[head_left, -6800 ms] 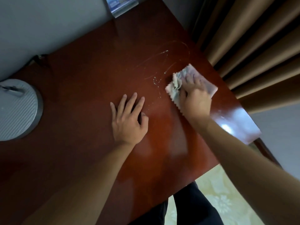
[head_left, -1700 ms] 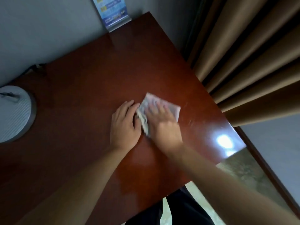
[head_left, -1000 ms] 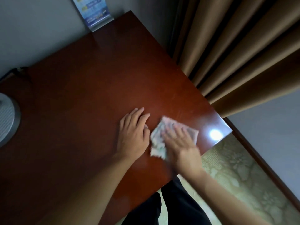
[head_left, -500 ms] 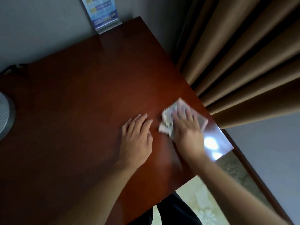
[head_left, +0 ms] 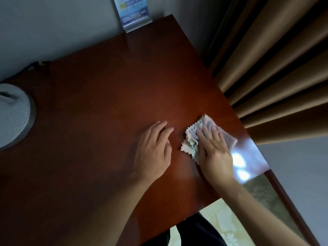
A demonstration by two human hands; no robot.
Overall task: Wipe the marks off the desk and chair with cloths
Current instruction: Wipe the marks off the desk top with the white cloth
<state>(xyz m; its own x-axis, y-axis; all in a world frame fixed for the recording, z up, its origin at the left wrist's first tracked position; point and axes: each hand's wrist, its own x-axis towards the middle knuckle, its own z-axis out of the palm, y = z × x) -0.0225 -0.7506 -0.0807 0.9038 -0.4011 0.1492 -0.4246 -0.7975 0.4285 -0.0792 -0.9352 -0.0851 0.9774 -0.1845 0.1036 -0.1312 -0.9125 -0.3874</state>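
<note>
A dark red wooden desk (head_left: 106, 103) fills most of the view. A small pale cloth (head_left: 192, 137) with zigzag edges lies bunched near the desk's right edge. My right hand (head_left: 213, 150) lies flat on the cloth with straight fingers and presses it to the wood. My left hand (head_left: 152, 148) rests palm down on the bare desk just left of the cloth, not touching it. No marks show on the wood around the cloth. No chair is in view.
A round grey lamp base (head_left: 12, 116) stands at the desk's left side. A blue printed card in a stand (head_left: 133, 13) leans on the wall at the back. Brown curtains (head_left: 275, 68) hang close along the right edge. Patterned floor (head_left: 230, 224) shows below.
The white streaks seen 6.8 s ago are gone. My right hand has slid the cloth back and forth, now slightly right toward the desk's edge. My left hand stays flat.
</note>
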